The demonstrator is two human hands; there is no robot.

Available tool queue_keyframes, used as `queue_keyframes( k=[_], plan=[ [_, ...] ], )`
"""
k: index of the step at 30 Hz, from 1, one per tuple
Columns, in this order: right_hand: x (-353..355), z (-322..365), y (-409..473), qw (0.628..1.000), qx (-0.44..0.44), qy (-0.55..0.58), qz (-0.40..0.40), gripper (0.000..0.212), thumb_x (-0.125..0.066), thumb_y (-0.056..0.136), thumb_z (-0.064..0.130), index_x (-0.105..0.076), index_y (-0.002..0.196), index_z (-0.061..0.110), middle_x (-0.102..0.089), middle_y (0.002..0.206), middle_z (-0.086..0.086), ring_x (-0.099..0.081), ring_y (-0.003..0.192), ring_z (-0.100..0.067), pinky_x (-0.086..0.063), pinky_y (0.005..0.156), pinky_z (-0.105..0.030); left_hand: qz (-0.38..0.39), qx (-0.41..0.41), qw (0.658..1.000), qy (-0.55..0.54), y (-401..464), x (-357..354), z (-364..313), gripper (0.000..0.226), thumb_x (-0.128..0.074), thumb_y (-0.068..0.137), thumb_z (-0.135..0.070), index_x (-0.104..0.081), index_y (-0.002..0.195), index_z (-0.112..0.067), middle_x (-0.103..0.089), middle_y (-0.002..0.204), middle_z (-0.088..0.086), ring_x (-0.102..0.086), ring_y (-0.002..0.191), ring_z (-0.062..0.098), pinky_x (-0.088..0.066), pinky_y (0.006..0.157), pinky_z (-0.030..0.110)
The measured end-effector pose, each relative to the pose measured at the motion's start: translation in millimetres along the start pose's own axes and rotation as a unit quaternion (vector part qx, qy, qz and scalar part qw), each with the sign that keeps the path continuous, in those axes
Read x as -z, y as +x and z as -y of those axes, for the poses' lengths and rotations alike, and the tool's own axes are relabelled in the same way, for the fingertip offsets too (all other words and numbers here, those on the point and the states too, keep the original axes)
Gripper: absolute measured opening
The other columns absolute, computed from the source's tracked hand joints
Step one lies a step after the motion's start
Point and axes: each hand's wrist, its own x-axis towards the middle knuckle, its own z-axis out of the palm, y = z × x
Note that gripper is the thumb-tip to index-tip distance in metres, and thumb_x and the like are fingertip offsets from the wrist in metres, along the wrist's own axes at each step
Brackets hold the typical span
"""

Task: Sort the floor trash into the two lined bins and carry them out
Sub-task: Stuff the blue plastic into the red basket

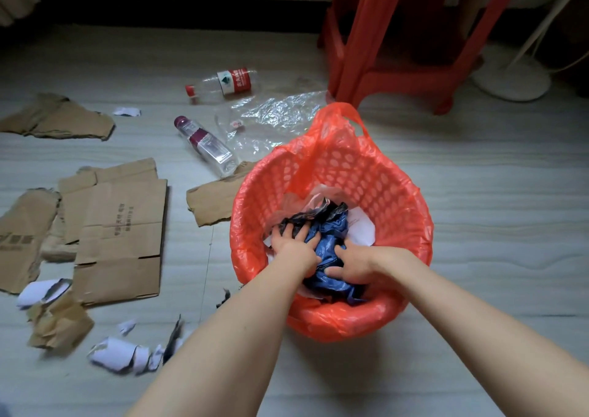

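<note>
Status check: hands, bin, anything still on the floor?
Both hands pressing trash down in red-lined bin. Bottles, cardboard, paper scraps unsorted. Nothing blocking.

Both hands fill the mouth of the red-lined bin (331,225), pressing on crumpled plastic there. Bare floor (494,225) lies open to its right. To the left, cardboard pieces (121,225), two bottles (207,145) and paper scraps (118,354) clutter the way; a red stool (398,50) stands behind.
</note>
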Motion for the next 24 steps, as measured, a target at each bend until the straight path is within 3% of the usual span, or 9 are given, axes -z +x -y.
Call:
queue_keyframes(
  k=[6, 9, 14, 20, 24],
  plan=[
    [-4.3, 5.2, -23.3, 0.997, 0.012, -0.081, 0.009, 0.087, -0.045, 0.089, 0.058, -0.012, 0.15, 0.005, -0.01, 0.157, -0.012, -0.018, 0.143, -0.028, -0.02, 0.112, -0.049, 0.001, -0.027, 1.0, -0.014, -11.5, 9.2, 3.9, 0.059, -0.019, 0.099, -0.049, 0.009, 0.148, -0.033, 0.016, 0.157, -0.004, 0.009, 0.146, 0.027, 0.002, 0.117, 0.05],
    [-8.3, 13.2, -7.2, 0.993, 0.018, -0.118, 0.007, 0.076, -0.047, 0.092, 0.05, -0.025, 0.146, 0.002, -0.019, 0.154, -0.014, -0.02, 0.142, -0.028, -0.022, 0.114, -0.045, 0.003, -0.029, 0.999, -0.015, -14.2, 4.8, 7.3, 0.057, -0.021, 0.1, -0.042, 0.009, 0.148, -0.033, 0.016, 0.157, -0.003, 0.009, 0.146, 0.029, 0.0, 0.117, 0.049],
    [-15.6, 20.9, 21.1, 0.991, -0.011, -0.135, 0.007, 0.049, -0.046, 0.096, 0.03, -0.039, 0.141, 0.011, -0.029, 0.15, -0.008, -0.028, 0.139, -0.026, -0.027, 0.11, -0.048, 0.026, -0.021, 0.999, 0.001, -17.9, -2.9, 11.5, 0.062, -0.028, 0.098, -0.034, 0.009, 0.148, -0.035, 0.017, 0.157, -0.003, 0.007, 0.146, 0.03, -0.007, 0.116, 0.048],
    [-14.0, 21.3, 15.3, 0.987, -0.003, -0.161, -0.027, 0.049, -0.048, 0.096, 0.036, -0.043, 0.139, 0.013, -0.04, 0.145, -0.004, -0.035, 0.136, -0.022, -0.03, 0.108, -0.047, 0.014, -0.008, 1.0, -0.002, -24.0, -3.9, 6.3, 0.065, -0.032, 0.097, -0.029, 0.007, 0.148, -0.035, 0.015, 0.158, -0.002, 0.008, 0.146, 0.03, -0.001, 0.116, 0.051],
    [-19.4, 13.5, 9.5, 0.988, 0.021, -0.139, -0.066, 0.055, -0.047, 0.095, 0.039, -0.039, 0.14, 0.009, -0.036, 0.145, -0.009, -0.032, 0.136, -0.025, -0.032, 0.109, -0.043, 0.008, -0.015, 1.0, -0.004, -33.3, -2.4, 10.6, 0.064, -0.032, 0.098, -0.029, 0.008, 0.148, -0.036, 0.016, 0.157, -0.002, 0.007, 0.146, 0.028, -0.003, 0.115, 0.054]
  ],
)
